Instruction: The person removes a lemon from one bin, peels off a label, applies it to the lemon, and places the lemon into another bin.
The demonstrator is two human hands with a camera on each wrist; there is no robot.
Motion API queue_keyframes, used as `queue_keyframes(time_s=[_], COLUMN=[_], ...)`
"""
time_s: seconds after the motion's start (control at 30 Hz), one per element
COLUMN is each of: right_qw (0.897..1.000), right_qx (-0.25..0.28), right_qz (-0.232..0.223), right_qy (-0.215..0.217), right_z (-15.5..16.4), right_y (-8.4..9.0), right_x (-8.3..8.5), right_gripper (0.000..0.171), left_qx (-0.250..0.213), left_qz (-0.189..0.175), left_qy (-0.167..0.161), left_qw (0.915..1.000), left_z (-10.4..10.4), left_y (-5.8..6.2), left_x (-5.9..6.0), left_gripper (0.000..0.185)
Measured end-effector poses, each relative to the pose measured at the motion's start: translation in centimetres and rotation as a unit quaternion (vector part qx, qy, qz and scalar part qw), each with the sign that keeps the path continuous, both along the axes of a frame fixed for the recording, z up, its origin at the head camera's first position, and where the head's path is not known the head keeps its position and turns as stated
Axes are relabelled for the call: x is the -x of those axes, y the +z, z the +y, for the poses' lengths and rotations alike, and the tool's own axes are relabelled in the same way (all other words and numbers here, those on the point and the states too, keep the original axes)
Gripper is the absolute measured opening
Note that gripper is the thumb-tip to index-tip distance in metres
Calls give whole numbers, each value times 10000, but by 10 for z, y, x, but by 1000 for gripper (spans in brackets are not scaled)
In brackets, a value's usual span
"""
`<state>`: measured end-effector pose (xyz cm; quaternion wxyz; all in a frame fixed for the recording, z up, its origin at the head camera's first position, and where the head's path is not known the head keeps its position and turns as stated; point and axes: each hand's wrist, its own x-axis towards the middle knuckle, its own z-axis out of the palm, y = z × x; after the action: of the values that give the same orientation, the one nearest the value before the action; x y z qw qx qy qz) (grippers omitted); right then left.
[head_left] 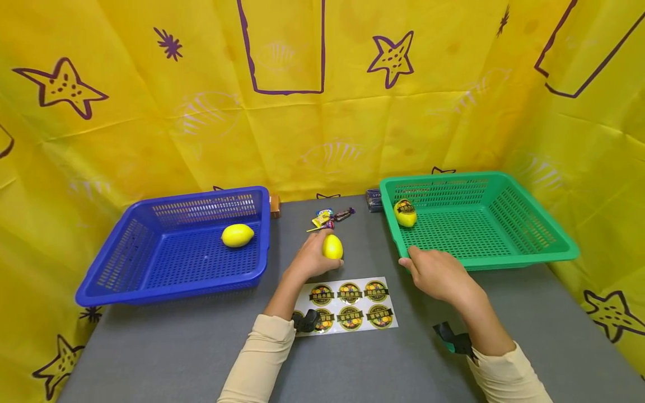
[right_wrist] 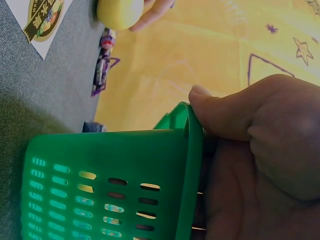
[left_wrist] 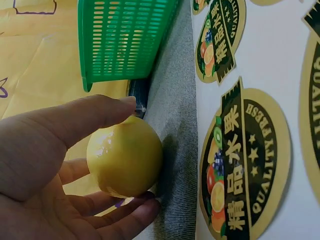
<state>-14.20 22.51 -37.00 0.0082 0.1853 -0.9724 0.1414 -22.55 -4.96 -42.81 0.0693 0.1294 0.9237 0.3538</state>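
My left hand (head_left: 313, 256) holds a yellow lemon (head_left: 332, 247) low over the table, just behind a white sticker sheet (head_left: 369, 323). In the left wrist view the thumb lies on top of the lemon (left_wrist: 125, 157) and the fingers curl under it. My right hand (head_left: 440, 272) grips the near left corner of a green basket (head_left: 478, 263), with the thumb on the rim in the right wrist view and the fingers partly hidden behind the wall. Inside that basket lies a lemon bearing a round black and gold sticker (head_left: 405, 213). The sheet carries several similar stickers (head_left: 350, 293).
On the left a blue basket (head_left: 171, 291) contains one plain lemon (head_left: 238, 235). Wrapped candies (head_left: 325, 218) lie behind my left hand. A small orange box (head_left: 274, 206) and a dark box (head_left: 374, 200) sit by the baskets. Yellow cloth (head_left: 322, 123) hangs behind the table.
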Motion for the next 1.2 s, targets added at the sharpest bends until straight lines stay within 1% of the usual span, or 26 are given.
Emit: queue_keyframes(time_s=[0.17,0.3,0.37,0.4,0.43,0.47,0.53,0.57,0.63,0.7,0.73,0.8,0.87,0.9,0.93,1.0,1.03,1.1,1.2], right_qw=[10000,10000,10000,9999,9997,9989,9944,9910,9823,9759,9755,9794,9857,9876,9877,9854,9847,9848,9863], right_qx=[4,4,28,57,99,178,406,525,660,672,610,380,166,64,-30,-132,-156,-198,-215], right_qz=[-44,-89,-3,95,235,440,948,1177,1589,1755,1699,1312,562,102,-317,-903,-1056,-1128,-974], right_qy=[6,2,-6,-15,-13,20,219,355,741,1110,1261,1486,1583,1563,1533,1440,1377,1306,1316], right_z=[0,1,0,0,-1,-2,-6,-9,-19,-30,-35,-44,-48,-49,-48,-47,-46,-44,-43], right_y=[0,0,0,0,0,0,-1,-2,-4,-8,-11,-18,-27,-31,-36,-43,-46,-50,-53], right_x=[0,2,2,2,2,1,0,-1,-3,-6,-8,-11,-14,-15,-16,-17,-17,-16,-14], right_gripper=[29,29,23,24,29,37,54,56,54,50,48,46,48,51,55,61,65,69,69], left_qx=[-187,-288,-310,-307,-284,-245,-135,-46,191,436,553,736,818,856,895,976,1031,1129,1213], left_qz=[-65,-70,-140,-202,-264,-339,-469,-506,-501,-404,-349,-230,-176,-153,-140,-95,-32,94,188], left_qy=[75,69,70,78,87,105,158,176,185,116,39,-215,-520,-666,-796,-918,-942,-916,-840], left_qw=[9998,9995,9994,9993,9992,9991,9987,9986,9984,9982,9979,9968,9951,9940,9927,9909,9902,9893,9889], left_z=[-3,-8,-11,-13,-16,-18,-23,-25,-30,-35,-37,-41,-43,-44,-44,-44,-43,-41,-39], left_y=[-3,-3,-2,-1,0,1,4,5,7,9,9,10,9,8,7,3,1,-2,-5], left_x=[0,-1,-2,-3,-4,-6,-10,-13,-18,-23,-27,-32,-38,-41,-44,-50,-51,-52,-53], left_gripper=[86,89,95,98,101,104,105,103,93,78,69,53,42,39,37,34,33,32,29])
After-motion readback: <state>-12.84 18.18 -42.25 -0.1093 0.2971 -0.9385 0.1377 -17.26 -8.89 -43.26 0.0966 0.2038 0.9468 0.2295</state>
